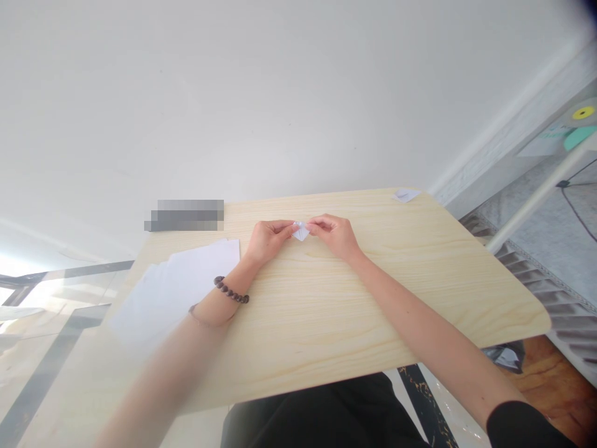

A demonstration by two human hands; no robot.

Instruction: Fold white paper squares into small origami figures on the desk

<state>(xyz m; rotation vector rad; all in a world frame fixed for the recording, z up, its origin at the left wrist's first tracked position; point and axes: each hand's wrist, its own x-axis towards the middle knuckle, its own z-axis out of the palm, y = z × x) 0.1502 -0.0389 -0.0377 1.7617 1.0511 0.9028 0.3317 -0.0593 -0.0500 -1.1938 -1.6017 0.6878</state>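
Note:
A small piece of folded white paper (301, 233) is held up between my two hands, just above the wooden table. It tapers to a point at its lower edge, and creases show on its face. My left hand (270, 239) pinches its left corner between thumb and fingers. On the opposite corner, my right hand (334, 234) has the same kind of pinch. The fingers cover the paper's upper sides in part. A dark beaded bracelet (231, 292) circles my left wrist.
Several white paper sheets (186, 274) lie fanned out at the table's left. Behind them is a dark, pixelated object (186, 216). Another folded white paper (406, 195) rests at the far right corner. The wall (298, 112) meets the back edge of the table (326, 323).

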